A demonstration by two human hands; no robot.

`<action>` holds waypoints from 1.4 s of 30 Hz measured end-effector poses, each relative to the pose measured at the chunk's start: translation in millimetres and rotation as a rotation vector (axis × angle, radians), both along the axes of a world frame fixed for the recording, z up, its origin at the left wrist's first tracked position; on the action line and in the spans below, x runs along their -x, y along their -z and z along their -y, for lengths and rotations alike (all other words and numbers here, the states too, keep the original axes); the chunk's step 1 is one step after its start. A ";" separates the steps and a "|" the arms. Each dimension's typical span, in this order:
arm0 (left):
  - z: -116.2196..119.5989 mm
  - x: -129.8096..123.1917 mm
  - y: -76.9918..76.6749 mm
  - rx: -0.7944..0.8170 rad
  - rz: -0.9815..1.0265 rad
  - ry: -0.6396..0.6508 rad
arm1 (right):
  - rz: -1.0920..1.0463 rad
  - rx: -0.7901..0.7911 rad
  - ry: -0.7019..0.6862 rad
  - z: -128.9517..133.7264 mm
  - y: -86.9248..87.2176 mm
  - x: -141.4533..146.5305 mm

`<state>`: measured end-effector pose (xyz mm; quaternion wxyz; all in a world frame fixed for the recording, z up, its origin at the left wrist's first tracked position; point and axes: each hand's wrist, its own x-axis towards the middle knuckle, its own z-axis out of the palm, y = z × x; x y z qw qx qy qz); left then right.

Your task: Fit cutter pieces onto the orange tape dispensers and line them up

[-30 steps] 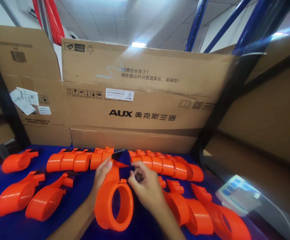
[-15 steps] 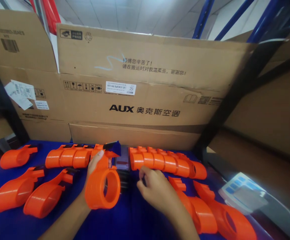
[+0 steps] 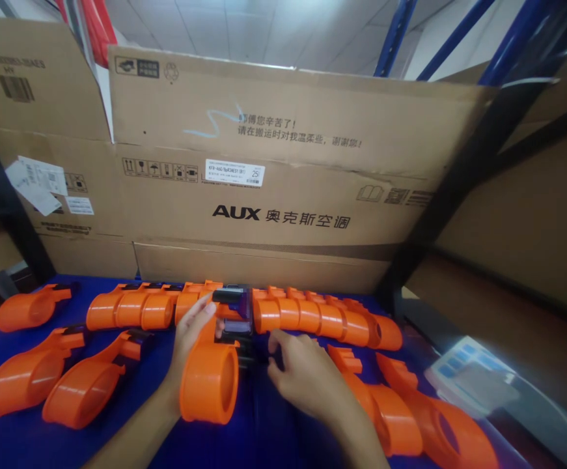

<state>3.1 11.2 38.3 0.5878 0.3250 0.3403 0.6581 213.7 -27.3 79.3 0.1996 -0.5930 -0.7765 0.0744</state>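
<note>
My left hand (image 3: 193, 339) is closed round the arm of an orange plastic tape dispenser (image 3: 207, 384). Its wide ring hangs below the fingers, and a black roller with a dark blue piece tops its upper end. To the right, my right hand (image 3: 303, 371) hovers over the blue surface with fingers curled towards the thumb; whatever they may hold is hidden. Between the hands, black rollers (image 3: 244, 352) lie near a small box with a clear or grey front (image 3: 237, 324). A row of orange ring parts (image 3: 307, 317) runs just behind my right hand.
More orange dispensers with dark ends stand at the left (image 3: 24, 378) and back left (image 3: 129, 309). Larger orange pieces (image 3: 395, 423) lie beside my right forearm. A pale device with blue keys (image 3: 473, 374) sits at far right. Cardboard (image 3: 283, 163) walls the back.
My left hand has turned the tape dispenser, so its ring faces more sideways and its roller end has come down slightly, nearer the small box. My right hand has barely moved.
</note>
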 end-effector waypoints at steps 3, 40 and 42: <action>2.7 -0.5 -4.0 0.004 0.009 0.006 | -0.018 0.010 -0.026 0.1 0.6 -2.8; 19.2 -26.1 -12.1 -0.033 0.019 0.253 | -0.312 -0.573 -0.135 -9.6 19.3 24.0; 20.5 -26.9 -12.2 -0.026 -0.014 0.267 | -0.272 -0.605 -0.173 -11.0 22.1 24.1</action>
